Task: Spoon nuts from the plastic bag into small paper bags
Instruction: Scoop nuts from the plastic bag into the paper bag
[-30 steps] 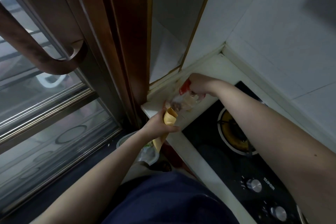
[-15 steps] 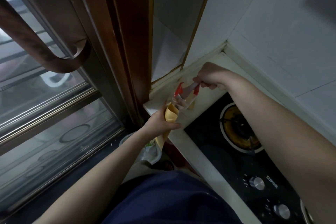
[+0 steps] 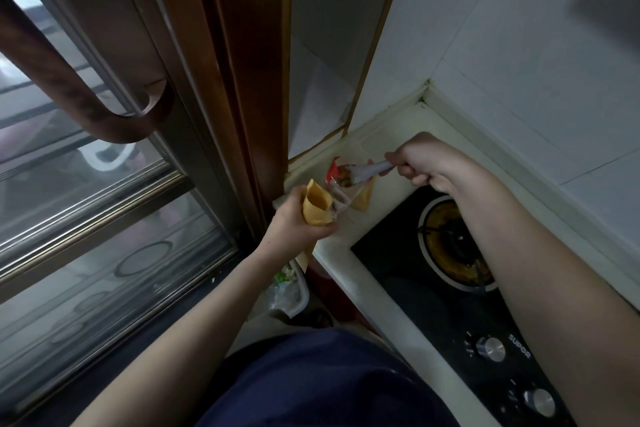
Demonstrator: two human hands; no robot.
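Observation:
My left hand (image 3: 294, 222) grips a small yellow-brown paper bag (image 3: 316, 206) with its mouth open upward, at the countertop's left corner. Right beside it stands a clear plastic bag (image 3: 337, 184) with a red top edge, nuts dimly showing inside. My right hand (image 3: 424, 163) holds the handle of a pale spoon (image 3: 367, 172), lifted at the plastic bag's mouth with brown nuts in its bowl. Another paper bag (image 3: 363, 199) lies on the counter behind the plastic bag.
A white countertop (image 3: 381, 291) holds a black gas hob (image 3: 450, 281) with a burner and two knobs at the right. A wooden door frame (image 3: 242, 80) and glass door stand at the left. A bin with plastic (image 3: 287, 295) sits on the floor below.
My right hand rose and drew back to the right, pulling the spoon up out of the plastic bag with nuts in it. My left hand lifted the paper bag slightly.

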